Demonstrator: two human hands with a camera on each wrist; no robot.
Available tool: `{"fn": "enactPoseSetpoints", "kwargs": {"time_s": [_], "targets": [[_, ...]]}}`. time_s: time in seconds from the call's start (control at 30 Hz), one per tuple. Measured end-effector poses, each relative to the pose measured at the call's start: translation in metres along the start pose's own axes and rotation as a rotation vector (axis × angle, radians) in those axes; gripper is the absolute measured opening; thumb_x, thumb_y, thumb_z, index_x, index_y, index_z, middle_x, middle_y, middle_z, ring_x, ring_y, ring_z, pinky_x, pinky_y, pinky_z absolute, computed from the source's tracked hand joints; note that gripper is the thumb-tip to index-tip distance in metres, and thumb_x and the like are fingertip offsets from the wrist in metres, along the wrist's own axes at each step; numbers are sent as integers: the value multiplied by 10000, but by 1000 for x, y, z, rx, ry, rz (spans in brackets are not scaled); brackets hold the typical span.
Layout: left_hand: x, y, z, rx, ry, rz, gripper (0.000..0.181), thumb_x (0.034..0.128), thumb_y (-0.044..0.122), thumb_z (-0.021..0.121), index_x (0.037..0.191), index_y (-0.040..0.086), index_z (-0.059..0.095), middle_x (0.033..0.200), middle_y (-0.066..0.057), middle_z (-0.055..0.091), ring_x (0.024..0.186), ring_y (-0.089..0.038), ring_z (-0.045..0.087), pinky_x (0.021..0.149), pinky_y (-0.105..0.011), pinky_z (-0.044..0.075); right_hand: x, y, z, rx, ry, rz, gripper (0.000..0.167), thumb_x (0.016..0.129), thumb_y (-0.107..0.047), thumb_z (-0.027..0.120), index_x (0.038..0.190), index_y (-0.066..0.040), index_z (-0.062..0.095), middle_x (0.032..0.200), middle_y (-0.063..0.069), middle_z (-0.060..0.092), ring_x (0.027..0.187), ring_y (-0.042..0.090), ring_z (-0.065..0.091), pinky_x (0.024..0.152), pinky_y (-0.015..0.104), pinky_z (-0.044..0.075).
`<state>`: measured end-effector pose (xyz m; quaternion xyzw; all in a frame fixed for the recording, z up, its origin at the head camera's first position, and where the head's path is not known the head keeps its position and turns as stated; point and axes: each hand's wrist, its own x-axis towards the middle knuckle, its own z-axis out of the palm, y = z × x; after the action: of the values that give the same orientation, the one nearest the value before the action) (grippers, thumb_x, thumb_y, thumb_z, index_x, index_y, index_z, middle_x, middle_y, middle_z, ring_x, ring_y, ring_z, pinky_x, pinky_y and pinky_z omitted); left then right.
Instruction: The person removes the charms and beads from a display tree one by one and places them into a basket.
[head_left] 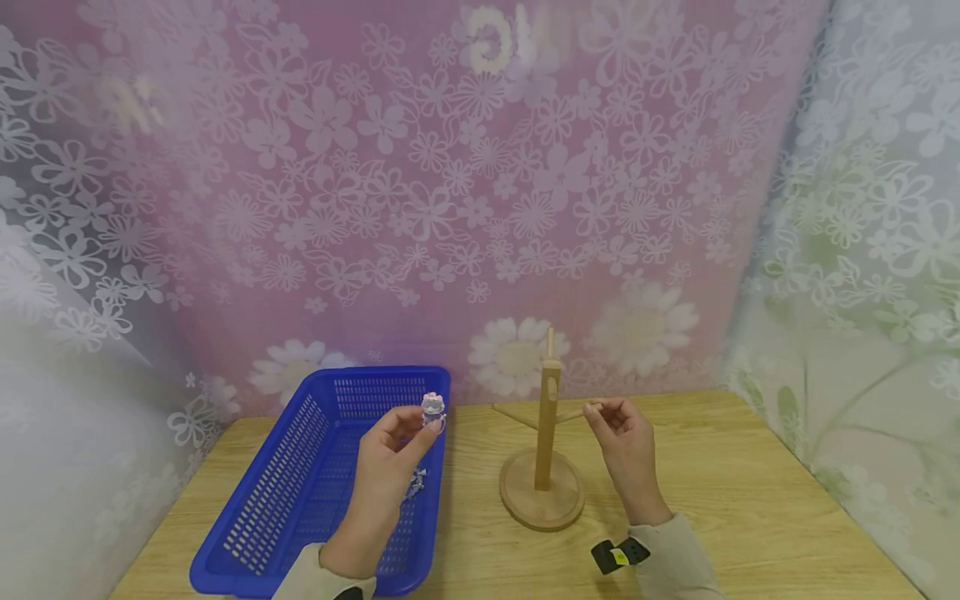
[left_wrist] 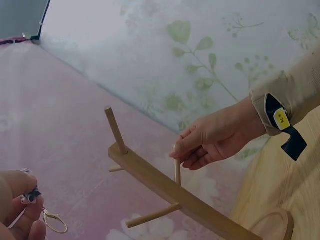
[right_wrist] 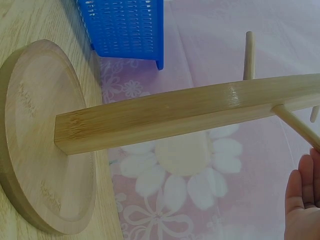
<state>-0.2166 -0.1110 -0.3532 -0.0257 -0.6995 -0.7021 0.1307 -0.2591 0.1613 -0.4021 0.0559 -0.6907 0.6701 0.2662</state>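
Note:
A small keychain with a pink-topped, grey-and-white cartoon figure is pinched between the thumb and fingers of my left hand, over the basket's right side. Its gold ring dangles below the fingers in the left wrist view. To the right stands a wooden rack, upright on a round base, with several pegs sticking out. My right hand pinches the tip of the rack's right peg between thumb and fingertips. The right wrist view shows only part of that hand, beside the peg's end.
A blue plastic basket with perforated walls stands left of the rack. Some small silvery items lie in it, partly hidden by my left hand. Beneath is a wood-grain table; a pink flowered curtain hangs behind.

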Motion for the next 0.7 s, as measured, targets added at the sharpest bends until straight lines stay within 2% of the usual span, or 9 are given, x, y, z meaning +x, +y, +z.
{"fn": "enactPoseSetpoints", "kwargs": {"time_s": [0.13,0.37,0.5,0.6,0.67,0.7], "targets": [[7,-2,-7,44,4,9,224,844,87,699,1016,-22,604,864,45,598,838,-94,564,729,-210,479,-2,-7,1,4,-7,-19,153,891,12,608,973,126,547,870,-46,603,786,60,589,717,147,481],[17,-4,-17,84,-33,1,237,853,90,692,1039,-27,603,882,35,599,848,-93,559,745,-208,483,5,13,-2,1,4,9,148,884,0,625,979,93,561,885,-58,603,798,66,589,727,159,488],[21,-5,-21,123,-49,-9,256,852,119,700,1051,-11,607,893,30,589,865,-100,541,742,-223,476,6,19,-3,4,10,6,141,878,-7,636,971,80,574,891,-2,615,787,86,592,719,173,495],[25,-7,-24,143,-58,-18,263,854,128,699,1060,-7,610,916,8,593,883,-110,538,740,-228,467,6,22,-3,7,11,18,133,880,-6,632,976,70,580,885,-11,614,787,86,594,720,181,498],[28,-8,-26,159,-63,-31,261,862,144,692,1070,8,611,932,3,590,869,-118,533,648,-225,452,7,22,-3,5,9,25,141,883,-12,632,982,71,576,880,-43,610,792,73,592,725,177,496],[30,-9,-27,163,-70,-35,262,868,147,685,1077,10,609,944,-4,589,878,-124,531,659,-227,446,7,22,-3,2,7,28,146,884,-15,631,985,73,573,878,-62,607,795,68,591,727,173,493]]}}
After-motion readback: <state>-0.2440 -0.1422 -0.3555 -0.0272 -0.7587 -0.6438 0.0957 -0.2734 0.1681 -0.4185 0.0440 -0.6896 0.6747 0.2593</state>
